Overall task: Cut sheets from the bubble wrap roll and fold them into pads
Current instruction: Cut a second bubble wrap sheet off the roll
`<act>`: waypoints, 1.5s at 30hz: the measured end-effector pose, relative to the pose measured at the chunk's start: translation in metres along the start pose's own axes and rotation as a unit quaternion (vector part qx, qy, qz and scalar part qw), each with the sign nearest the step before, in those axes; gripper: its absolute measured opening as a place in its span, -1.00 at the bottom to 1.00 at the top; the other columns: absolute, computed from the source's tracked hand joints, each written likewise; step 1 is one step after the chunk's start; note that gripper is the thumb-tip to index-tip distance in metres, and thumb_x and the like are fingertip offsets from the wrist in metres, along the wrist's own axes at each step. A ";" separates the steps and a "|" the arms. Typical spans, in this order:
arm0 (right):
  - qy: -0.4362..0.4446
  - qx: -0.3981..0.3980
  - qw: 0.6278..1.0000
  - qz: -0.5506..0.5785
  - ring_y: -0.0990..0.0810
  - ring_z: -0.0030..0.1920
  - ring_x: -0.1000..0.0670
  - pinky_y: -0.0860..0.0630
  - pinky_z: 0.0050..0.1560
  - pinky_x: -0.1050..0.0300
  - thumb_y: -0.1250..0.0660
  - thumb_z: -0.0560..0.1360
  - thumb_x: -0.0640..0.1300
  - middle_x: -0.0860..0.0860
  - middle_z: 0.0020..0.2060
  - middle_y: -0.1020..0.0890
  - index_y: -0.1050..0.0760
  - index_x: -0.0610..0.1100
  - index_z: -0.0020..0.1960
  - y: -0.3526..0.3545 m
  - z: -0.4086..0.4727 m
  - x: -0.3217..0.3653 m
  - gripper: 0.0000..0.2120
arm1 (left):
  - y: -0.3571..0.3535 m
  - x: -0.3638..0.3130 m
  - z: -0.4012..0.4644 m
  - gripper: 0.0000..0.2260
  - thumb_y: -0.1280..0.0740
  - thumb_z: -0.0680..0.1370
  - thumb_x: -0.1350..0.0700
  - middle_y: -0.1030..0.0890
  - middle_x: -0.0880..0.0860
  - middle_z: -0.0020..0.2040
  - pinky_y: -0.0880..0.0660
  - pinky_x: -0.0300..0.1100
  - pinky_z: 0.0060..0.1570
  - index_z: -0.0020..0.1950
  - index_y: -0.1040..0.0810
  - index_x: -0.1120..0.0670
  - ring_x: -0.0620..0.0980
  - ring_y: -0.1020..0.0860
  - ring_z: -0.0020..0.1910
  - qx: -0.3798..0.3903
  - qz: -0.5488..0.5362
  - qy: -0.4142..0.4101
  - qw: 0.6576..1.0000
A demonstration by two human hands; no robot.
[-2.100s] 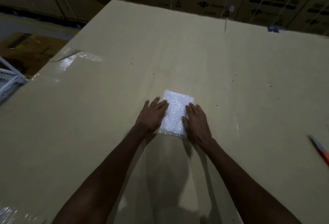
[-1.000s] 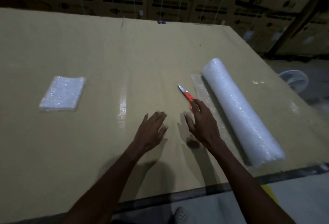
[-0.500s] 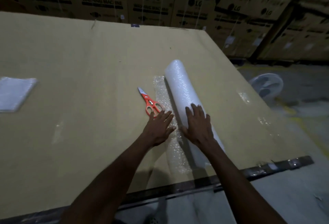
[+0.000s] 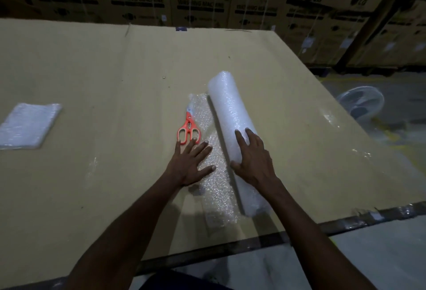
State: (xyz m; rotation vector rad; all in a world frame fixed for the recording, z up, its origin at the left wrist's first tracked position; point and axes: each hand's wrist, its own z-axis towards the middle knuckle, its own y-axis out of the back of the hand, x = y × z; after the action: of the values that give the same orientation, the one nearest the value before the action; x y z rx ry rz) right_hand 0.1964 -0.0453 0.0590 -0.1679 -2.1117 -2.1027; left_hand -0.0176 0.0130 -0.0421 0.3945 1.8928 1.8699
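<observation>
A white bubble wrap roll (image 4: 228,114) lies on the big cardboard work surface (image 4: 115,70), running away from me. A narrow strip of loose wrap (image 4: 214,188) is unrolled flat along its left side. My right hand (image 4: 252,159) rests over the roll's near part, thumb against its left flank and fingers curved over the top. My left hand (image 4: 191,162) lies flat with fingers spread, its fingers on the loose strip. Orange-handled scissors (image 4: 188,129) lie just beyond my left fingertips, partly on the strip. A folded bubble wrap pad (image 4: 27,126) sits at the far left.
Stacked washing machine cartons (image 4: 207,1) line the back. A floor fan (image 4: 360,102) stands off the surface to the right. The surface's taped near edge (image 4: 345,220) runs in front of me, floor below.
My view swung right from the folded pad to the roll. Both hands left the pad and came onto the roll and its loose strip; the right hand now curls further over the roll.
</observation>
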 end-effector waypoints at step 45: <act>-0.038 0.059 0.997 -0.024 0.16 0.60 -0.20 -0.29 0.36 -0.41 -0.26 0.56 -0.02 -0.06 0.61 0.27 0.17 0.03 0.63 0.020 0.018 -0.119 -0.19 | -0.011 -0.050 -0.006 -0.13 0.11 0.54 -0.47 0.25 0.05 0.61 0.28 0.09 0.53 0.63 0.17 0.10 -0.02 0.27 0.58 0.038 -0.084 0.071 0.993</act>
State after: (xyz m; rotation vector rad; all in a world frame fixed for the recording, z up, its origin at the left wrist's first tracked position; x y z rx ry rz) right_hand 0.3168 -0.0230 0.0561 -0.1873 -2.2981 -2.0193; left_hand 0.0235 -0.0175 -0.0475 0.1232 2.0266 1.7589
